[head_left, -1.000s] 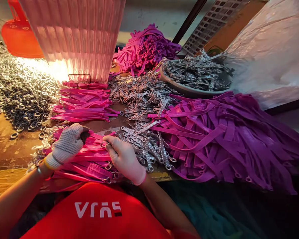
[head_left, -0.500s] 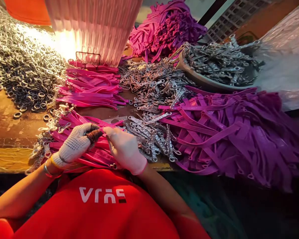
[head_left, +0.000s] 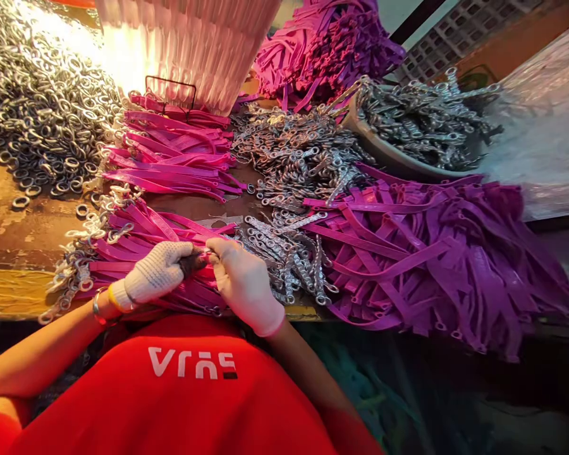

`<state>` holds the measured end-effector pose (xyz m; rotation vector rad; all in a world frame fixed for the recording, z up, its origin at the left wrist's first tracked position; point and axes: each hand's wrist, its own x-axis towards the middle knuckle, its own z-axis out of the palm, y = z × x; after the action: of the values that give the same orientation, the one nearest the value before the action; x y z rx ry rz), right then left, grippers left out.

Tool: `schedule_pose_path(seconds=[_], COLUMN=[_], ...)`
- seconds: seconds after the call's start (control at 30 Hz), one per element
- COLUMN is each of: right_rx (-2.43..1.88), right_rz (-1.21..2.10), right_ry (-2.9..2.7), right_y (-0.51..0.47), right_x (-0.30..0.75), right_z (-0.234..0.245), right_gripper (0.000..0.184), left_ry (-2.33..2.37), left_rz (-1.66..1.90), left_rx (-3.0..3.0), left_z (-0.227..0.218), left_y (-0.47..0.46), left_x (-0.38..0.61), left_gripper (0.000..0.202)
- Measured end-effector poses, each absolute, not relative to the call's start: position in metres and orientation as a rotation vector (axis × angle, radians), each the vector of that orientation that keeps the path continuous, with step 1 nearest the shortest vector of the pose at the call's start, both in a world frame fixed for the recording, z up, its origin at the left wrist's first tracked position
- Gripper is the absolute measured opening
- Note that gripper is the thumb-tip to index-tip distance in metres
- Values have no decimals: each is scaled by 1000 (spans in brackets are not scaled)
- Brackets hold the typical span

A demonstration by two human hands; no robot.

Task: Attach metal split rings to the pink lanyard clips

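Observation:
My left hand (head_left: 159, 272), in a dotted white knit glove with dark-stained fingertips, is closed in a pinch. Close against it, my right hand (head_left: 245, 278), in a smoother pale glove, pinches too. Between the fingertips shows the end of a pink strap (head_left: 203, 251) with a small shiny bit on it; the fingers cover most of it. Under both hands lies a bundle of pink straps (head_left: 137, 230) with pale metal clasps (head_left: 92, 234) at their left ends. Just right of my right hand, flat silvery links (head_left: 296, 253) lie in a pile.
Metal rings (head_left: 42, 114) are heaped at left beside a bright lamp. Another pink bundle (head_left: 171, 155) lies beyond, below a ribbed translucent sheet (head_left: 184, 50). At right are loose purple straps (head_left: 431, 253) hanging over the table edge and a basin (head_left: 384, 148) full of metal links.
My hands have shifted slightly right, still meeting at the fingertips. A small shiny bit now shows between them. The whole view has tilted a little.

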<state>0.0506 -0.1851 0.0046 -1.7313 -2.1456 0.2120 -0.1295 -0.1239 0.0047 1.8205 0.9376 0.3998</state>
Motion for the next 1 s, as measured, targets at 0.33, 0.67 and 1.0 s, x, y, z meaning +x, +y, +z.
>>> schedule_pose_path(seconds=[0.33,0.67,1.0], right_rx=[-1997,-1990,-2247], right_rz=[280,45,165], right_ry=[-2496,-2514,-1965], right_y=[-187,-209,-140], right_x=[45,53,136], right_z=[26,19,1], right_gripper=[20,18,25], left_ry=[956,857,964], left_rz=[427,395,480], left_rx=[1766,1685,668], left_z=[8,11,28], left_y=[-133,-130,-119], left_x=[-127,-120,-117], left_gripper=[19,21,42])
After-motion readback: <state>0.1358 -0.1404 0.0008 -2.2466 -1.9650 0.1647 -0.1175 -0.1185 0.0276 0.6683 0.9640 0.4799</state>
